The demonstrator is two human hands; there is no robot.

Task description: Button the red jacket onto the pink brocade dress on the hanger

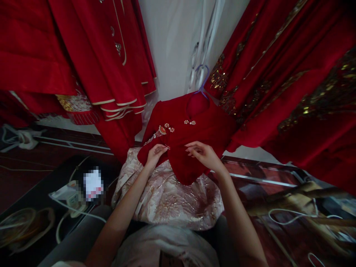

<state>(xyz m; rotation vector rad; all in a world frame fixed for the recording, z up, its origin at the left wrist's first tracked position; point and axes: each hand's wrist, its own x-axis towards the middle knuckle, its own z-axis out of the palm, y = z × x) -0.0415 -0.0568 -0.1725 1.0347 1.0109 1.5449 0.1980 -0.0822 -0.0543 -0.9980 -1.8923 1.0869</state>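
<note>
A small red jacket [205,139] with a round neck opening lies spread over pale brocade cloth [178,205] on my lap. Pearl-like flower clasps [190,122] sit below its neck, and a beaded tassel ornament [160,131] runs along its left side. My left hand [156,154] pinches the jacket's front edge beside a small beaded clasp [167,147]. Over the right half of the jacket, my right hand [202,154] has its thumb and fingertips drawn together. Whatever may be between those fingertips is too small to make out.
Red garments [91,48] hang at left, and red gowns with gold sequins [278,89] hang at right. A purple hanger [203,83] is at the jacket's neck. White cables and a power strip [75,202] lie on a dark surface at left. Blurred clutter lies lower right.
</note>
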